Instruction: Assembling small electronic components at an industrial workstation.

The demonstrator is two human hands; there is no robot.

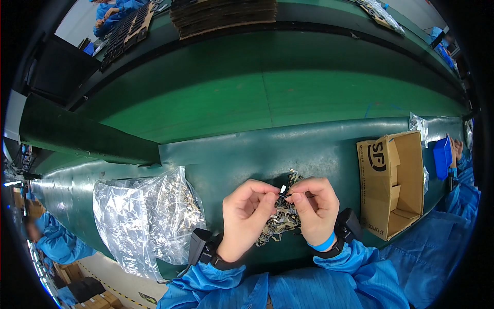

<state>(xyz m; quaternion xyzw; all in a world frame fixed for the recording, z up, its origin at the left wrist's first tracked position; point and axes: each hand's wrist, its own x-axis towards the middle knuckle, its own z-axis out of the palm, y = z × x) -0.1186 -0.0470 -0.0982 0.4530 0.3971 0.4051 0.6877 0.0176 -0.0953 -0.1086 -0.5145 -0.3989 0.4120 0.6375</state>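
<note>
My left hand (246, 216) and my right hand (315, 207) meet over the dark green mat (231, 154), fingertips pinched together on one small metal-and-black part (283, 190). Under and between the hands lies a loose pile of similar small parts (278, 220). To the left of my left hand sits a clear plastic bag (146, 216) full of several more of these parts. Both wrists wear dark bands, and the sleeves are blue.
An open cardboard box (393, 183) stands at the right of my right hand, a blue bin (441, 157) beyond it. A green conveyor belt (267, 87) runs behind, with stacked cardboard sheets (224, 15) and dark trays (123, 33). People in blue sit at both sides.
</note>
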